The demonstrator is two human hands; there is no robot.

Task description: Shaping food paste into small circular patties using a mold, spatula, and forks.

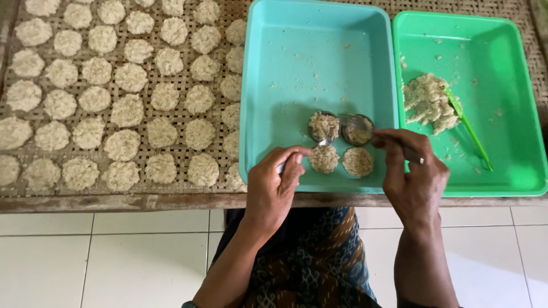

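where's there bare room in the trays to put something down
The teal tray is bare across its far half, beyond the round moulds and patties. The green tray is free right of the green spatula. The woven mat is crowded.

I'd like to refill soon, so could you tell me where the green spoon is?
The green spoon lies in the green tray on the right, its head against the rice pile.

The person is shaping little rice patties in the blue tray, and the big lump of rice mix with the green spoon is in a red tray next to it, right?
Almost. The tray holding the lump of rice mix and the green spoon is green, not red, as the head view shows. The rest holds: both hands, left hand and right hand, work on the little patties in the blue tray beside it.
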